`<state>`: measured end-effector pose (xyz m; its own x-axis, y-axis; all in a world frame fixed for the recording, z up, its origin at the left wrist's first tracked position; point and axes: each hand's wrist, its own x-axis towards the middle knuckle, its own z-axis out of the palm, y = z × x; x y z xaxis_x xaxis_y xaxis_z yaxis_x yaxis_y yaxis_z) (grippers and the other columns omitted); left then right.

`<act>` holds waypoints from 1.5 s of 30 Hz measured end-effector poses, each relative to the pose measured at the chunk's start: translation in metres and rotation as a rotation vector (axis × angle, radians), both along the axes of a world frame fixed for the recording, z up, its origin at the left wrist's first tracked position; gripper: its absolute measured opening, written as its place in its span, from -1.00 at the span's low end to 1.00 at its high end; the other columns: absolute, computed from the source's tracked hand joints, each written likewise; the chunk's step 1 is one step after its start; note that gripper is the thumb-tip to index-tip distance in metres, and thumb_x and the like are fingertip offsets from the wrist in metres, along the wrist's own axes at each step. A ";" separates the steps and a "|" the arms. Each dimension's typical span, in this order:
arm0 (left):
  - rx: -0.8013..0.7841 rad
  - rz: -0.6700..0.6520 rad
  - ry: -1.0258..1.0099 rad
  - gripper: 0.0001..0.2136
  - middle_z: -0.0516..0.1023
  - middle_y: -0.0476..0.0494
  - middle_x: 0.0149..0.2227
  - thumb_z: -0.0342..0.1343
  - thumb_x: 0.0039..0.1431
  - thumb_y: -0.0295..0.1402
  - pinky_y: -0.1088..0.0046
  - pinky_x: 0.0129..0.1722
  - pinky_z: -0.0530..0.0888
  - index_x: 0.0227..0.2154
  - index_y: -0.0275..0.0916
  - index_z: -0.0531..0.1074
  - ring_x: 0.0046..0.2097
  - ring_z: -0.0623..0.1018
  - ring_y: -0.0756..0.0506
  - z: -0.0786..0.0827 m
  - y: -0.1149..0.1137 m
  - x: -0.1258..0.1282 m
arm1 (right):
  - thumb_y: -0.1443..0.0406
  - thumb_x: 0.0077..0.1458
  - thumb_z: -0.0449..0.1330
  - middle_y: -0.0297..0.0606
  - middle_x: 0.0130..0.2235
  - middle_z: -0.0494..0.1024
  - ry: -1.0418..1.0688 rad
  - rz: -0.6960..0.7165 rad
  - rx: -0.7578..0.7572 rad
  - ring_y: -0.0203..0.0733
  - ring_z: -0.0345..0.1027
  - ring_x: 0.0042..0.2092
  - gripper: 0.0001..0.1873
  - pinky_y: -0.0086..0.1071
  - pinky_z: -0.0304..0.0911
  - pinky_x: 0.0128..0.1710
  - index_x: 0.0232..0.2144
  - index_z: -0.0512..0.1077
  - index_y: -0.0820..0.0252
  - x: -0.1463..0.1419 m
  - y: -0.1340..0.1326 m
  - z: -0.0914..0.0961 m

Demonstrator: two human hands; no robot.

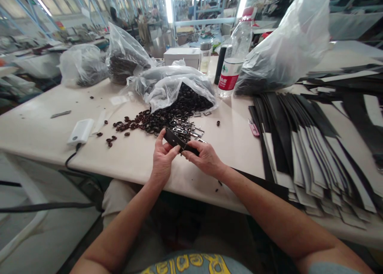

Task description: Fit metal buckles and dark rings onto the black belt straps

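At the centre of the frame, the left hand (162, 159) and right hand (203, 157) both pinched a short black strap (177, 140) over the table edge (125, 162), just below scattered metal buckles (188, 129) and dark rings (155, 120).

I count two hands of mine, my left hand (161, 162) and my right hand (205, 159), on one dark strap (176, 140). Five plastic bags (179, 91), one water bottle (236, 60), one white charger (80, 131), one pink clipper (253, 128).
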<state>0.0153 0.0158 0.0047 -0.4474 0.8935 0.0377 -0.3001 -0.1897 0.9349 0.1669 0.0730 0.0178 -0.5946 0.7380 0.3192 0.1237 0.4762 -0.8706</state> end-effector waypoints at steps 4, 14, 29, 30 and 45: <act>-0.024 -0.036 0.001 -0.16 0.67 -0.05 -0.23 0.41 -0.07 -0.25 0.46 -0.26 0.48 0.27 -0.08 0.14 -0.23 0.62 -0.08 0.001 0.000 -0.004 | 0.22 0.19 0.20 -0.42 -0.50 0.39 -0.019 -0.016 0.028 -0.28 0.21 -0.46 -0.83 -0.43 0.06 -0.45 -0.43 0.43 0.14 0.000 0.001 -0.001; -0.052 -0.029 -0.025 -0.39 0.65 -0.04 -0.21 0.40 -0.08 -0.31 0.47 -0.24 0.49 0.08 -0.11 0.33 -0.21 0.61 -0.07 0.004 0.000 -0.002 | 0.24 0.23 0.17 -0.36 -0.42 0.49 -0.045 -0.010 0.074 -0.24 0.29 -0.41 -0.83 -0.41 0.13 -0.39 -0.32 0.53 0.16 0.002 0.000 0.002; 0.024 0.064 0.006 -0.71 0.58 0.03 -0.37 0.39 -0.09 -0.35 0.57 -0.35 0.43 -0.26 -0.21 0.51 -0.35 0.50 0.04 0.007 -0.004 0.004 | 0.21 0.14 0.25 -0.43 -0.58 0.35 -0.001 -0.110 0.041 -0.35 0.12 -0.53 -0.75 -0.45 -0.03 -0.52 -0.52 0.46 0.21 -0.002 -0.001 0.000; 0.015 0.067 0.002 -0.72 0.58 0.04 -0.37 0.39 -0.09 -0.35 0.57 -0.35 0.43 -0.27 -0.21 0.51 -0.35 0.50 0.04 0.007 -0.005 0.005 | 0.21 0.14 0.26 -0.43 -0.58 0.34 -0.013 -0.116 0.052 -0.35 0.12 -0.54 -0.73 -0.45 -0.04 -0.52 -0.54 0.44 0.21 -0.002 -0.002 0.001; -0.158 0.005 -0.130 -0.72 0.62 -0.07 -0.41 0.39 -0.19 -0.29 0.45 -0.25 0.51 -0.37 -0.30 0.58 -0.28 0.58 -0.11 0.018 -0.012 0.005 | 0.25 0.04 0.29 -0.44 -0.60 0.29 -0.075 -0.219 0.221 -0.34 0.11 -0.53 -0.66 -0.42 -0.08 -0.49 -0.64 0.26 0.18 -0.003 -0.012 -0.001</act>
<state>0.0201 0.0040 0.0227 -0.4440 0.8814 -0.1612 -0.4200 -0.0458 0.9064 0.1637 0.0612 0.0172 -0.4571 0.7687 0.4474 0.3046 0.6079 -0.7332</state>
